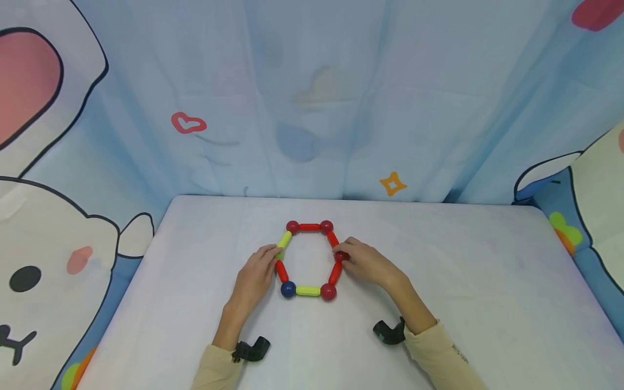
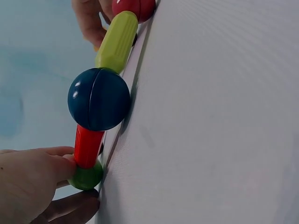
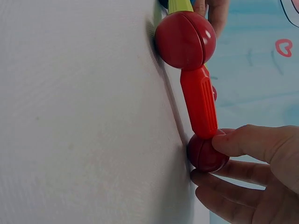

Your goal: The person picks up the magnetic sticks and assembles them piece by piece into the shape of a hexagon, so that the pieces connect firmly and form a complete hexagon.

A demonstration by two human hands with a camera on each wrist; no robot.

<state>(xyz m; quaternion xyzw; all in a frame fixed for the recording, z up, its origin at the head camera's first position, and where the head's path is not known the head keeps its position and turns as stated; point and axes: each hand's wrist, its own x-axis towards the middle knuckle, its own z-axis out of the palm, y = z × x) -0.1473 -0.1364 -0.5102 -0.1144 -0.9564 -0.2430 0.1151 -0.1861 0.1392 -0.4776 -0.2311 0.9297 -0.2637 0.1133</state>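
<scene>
A closed six-sided ring of magnetic balls and rods lies on the white table. My left hand [image 1: 257, 271] grips the green ball [image 2: 85, 177] at its left corner, which the hand hides in the head view. My right hand [image 1: 365, 262] pinches the red ball [image 3: 207, 153] at the right corner between thumb and fingers. A blue ball [image 1: 288, 289] forms the near left corner, a red ball [image 1: 328, 292] the near right. Between those two runs a yellow-green rod [image 1: 308, 291]. Red rods [image 1: 335, 273] make up most other sides, with another yellow-green rod [image 1: 285, 240] at the upper left.
The white-covered table [image 1: 463, 271] extends well past the ring on both sides. Behind it hangs a light blue curtain [image 1: 302, 108] with cartoon prints. A black camera mount [image 1: 253, 349] sits on the left wrist and another black mount [image 1: 390, 331] on the right.
</scene>
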